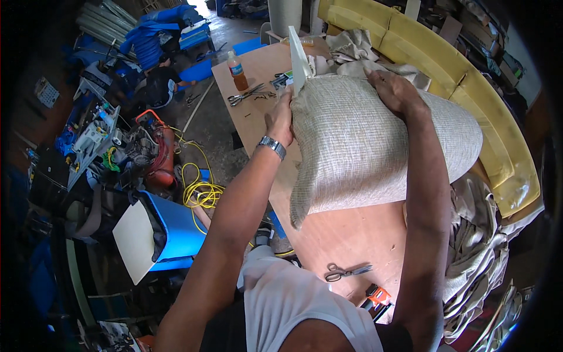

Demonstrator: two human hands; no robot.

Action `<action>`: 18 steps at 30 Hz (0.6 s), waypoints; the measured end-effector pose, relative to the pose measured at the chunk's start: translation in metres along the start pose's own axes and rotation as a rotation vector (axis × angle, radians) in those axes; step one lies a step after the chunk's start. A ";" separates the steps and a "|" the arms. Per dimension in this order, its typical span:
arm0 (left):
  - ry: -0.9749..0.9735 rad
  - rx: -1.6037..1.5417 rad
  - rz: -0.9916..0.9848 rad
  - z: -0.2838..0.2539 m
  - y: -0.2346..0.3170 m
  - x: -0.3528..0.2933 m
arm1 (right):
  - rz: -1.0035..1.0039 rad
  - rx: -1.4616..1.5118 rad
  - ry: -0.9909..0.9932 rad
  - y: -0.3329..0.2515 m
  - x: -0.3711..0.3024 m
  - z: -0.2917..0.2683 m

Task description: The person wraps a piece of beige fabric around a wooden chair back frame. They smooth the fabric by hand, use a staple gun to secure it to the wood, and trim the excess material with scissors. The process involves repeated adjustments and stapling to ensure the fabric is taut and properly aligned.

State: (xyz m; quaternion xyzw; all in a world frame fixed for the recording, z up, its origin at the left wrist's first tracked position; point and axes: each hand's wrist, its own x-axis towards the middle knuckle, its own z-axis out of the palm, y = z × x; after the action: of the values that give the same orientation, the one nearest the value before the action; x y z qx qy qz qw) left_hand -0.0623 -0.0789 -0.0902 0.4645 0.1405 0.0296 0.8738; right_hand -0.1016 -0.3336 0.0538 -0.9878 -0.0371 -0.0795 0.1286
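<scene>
The left hand [280,120] is at the woven cover [355,141], the right hand [399,95] on top; whether they pinch, I cannot tell. Fitting seems in progress; next calls for even tension.

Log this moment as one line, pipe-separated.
left hand: at left edge of fabric-covered piece | right hand: on its upper surface | nearer scissors: on wooden table | bottle: upright on table

Over there, a yellow hose [203,191] is lying near a red air compressor [162,158]; an amber-filled bottle [237,73] is standing on the worktop [358,237].
</scene>
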 end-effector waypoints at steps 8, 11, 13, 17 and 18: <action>0.039 0.942 0.790 -0.009 -0.029 0.010 | -0.030 -0.011 0.040 0.010 -0.005 0.012; -0.008 0.897 0.547 -0.009 -0.044 0.011 | 0.034 -0.088 -0.004 -0.004 -0.014 0.002; -0.126 0.946 0.652 -0.012 -0.047 0.014 | 0.035 0.010 0.042 0.005 -0.018 -0.003; -0.136 1.026 0.791 -0.028 -0.065 0.047 | 0.180 0.072 0.328 0.104 -0.027 -0.008; -0.101 0.910 0.652 -0.026 -0.064 0.048 | 0.261 0.060 0.333 0.130 -0.033 -0.014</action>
State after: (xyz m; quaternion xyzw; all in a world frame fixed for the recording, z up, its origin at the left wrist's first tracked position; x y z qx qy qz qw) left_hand -0.0287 -0.0857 -0.1671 0.8150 -0.0538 0.2126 0.5364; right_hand -0.1240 -0.4646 0.0290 -0.9531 0.1105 -0.2232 0.1718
